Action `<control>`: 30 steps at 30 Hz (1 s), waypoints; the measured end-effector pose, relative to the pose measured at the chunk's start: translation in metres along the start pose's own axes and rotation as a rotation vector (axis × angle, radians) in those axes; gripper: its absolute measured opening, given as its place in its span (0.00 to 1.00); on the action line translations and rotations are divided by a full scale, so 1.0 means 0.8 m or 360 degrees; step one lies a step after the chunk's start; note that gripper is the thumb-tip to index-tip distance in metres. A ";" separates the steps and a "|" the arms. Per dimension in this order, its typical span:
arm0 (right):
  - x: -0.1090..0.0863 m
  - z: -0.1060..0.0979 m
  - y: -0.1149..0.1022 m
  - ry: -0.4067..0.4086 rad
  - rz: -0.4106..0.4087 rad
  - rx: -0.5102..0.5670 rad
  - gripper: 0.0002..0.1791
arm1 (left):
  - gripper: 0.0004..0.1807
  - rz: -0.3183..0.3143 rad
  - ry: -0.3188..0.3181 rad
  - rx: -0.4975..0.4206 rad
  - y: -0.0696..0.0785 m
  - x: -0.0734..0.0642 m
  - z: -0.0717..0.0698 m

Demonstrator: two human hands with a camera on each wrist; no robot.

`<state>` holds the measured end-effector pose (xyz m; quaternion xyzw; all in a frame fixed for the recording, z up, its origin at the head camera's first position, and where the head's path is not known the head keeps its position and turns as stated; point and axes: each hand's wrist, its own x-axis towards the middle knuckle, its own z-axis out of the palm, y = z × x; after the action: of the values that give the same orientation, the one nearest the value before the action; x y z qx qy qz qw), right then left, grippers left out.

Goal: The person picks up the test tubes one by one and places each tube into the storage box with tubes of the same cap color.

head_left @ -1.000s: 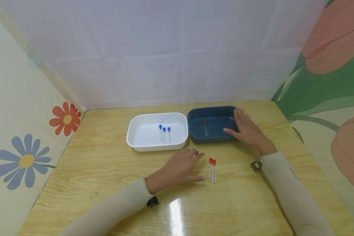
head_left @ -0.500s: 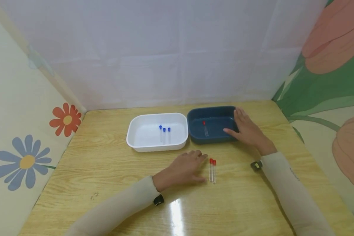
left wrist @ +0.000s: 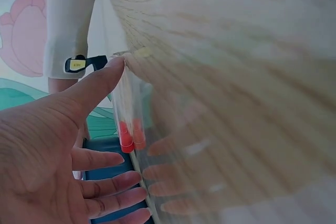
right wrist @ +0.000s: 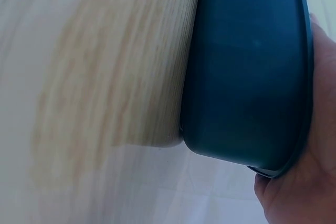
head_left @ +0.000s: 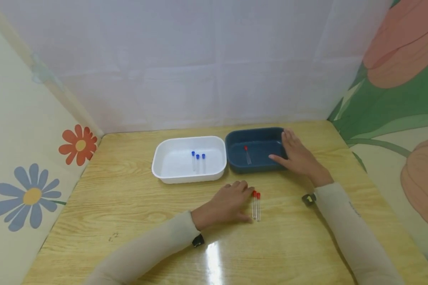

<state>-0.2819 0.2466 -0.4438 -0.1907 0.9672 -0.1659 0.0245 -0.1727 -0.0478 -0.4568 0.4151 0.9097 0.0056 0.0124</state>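
Left hand [head_left: 230, 204] is held wide, thumb well apart from the fingers. Two red-capped tubes [head_left: 258, 206] lie right by its fingertips, can't tell if they're touching. Right hand [head_left: 299, 157] rests on the dark tray [head_left: 260, 152], fingers pretty straight, with another red-capped tube [head_left: 248, 156] left of its thumb.

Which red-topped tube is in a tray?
The red-capped tube lying alone in the dark blue tray. The other two red-capped tubes lie side by side on the wood-grain table, near the left hand.
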 end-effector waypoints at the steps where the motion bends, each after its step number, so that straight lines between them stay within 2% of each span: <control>1: 0.000 0.000 0.000 -0.0001 0.0001 0.0000 0.58 | 0.54 -0.0006 -0.0002 -0.0002 0.001 0.001 0.000; 12: 0.000 0.001 0.000 0.0001 -0.0001 0.0005 0.59 | 0.54 -0.0011 -0.0025 0.0003 0.001 0.006 0.002; 30: 0.000 0.001 -0.002 0.0011 -0.0011 -0.0013 0.59 | 0.48 0.0003 -0.0038 0.0000 0.003 0.009 -0.001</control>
<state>-0.2816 0.2450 -0.4440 -0.1935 0.9673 -0.1627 0.0198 -0.1759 -0.0408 -0.4560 0.4159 0.9091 0.0007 0.0231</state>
